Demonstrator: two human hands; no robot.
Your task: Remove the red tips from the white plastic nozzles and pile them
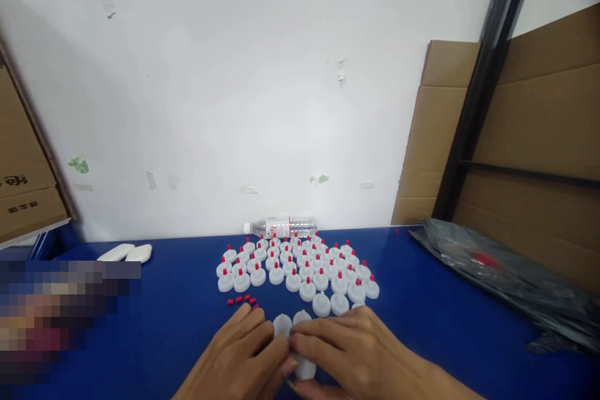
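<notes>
At the front of the table, my left hand [246,353] and my right hand [351,350] meet with fingers curled in around a white nozzle cap [305,367]. The left thumb and fingertips press at its left side; the right fingers close over its top and right. My fingers partly cover it. Just beyond stand two more white caps without red tips, a left one [282,325] and a right one [301,316]. Past my right hand are further untipped caps [321,304]. Several small red tips [239,299] lie beyond my left hand.
Many white caps with red tips [276,274] stand in rows on the blue table [178,300]. Behind them a clear plastic bottle [281,227] lies sideways near the wall. White oval objects [139,254] sit at left, a dark plastic bag [497,275] at right. Cardboard [431,137] flanks the table.
</notes>
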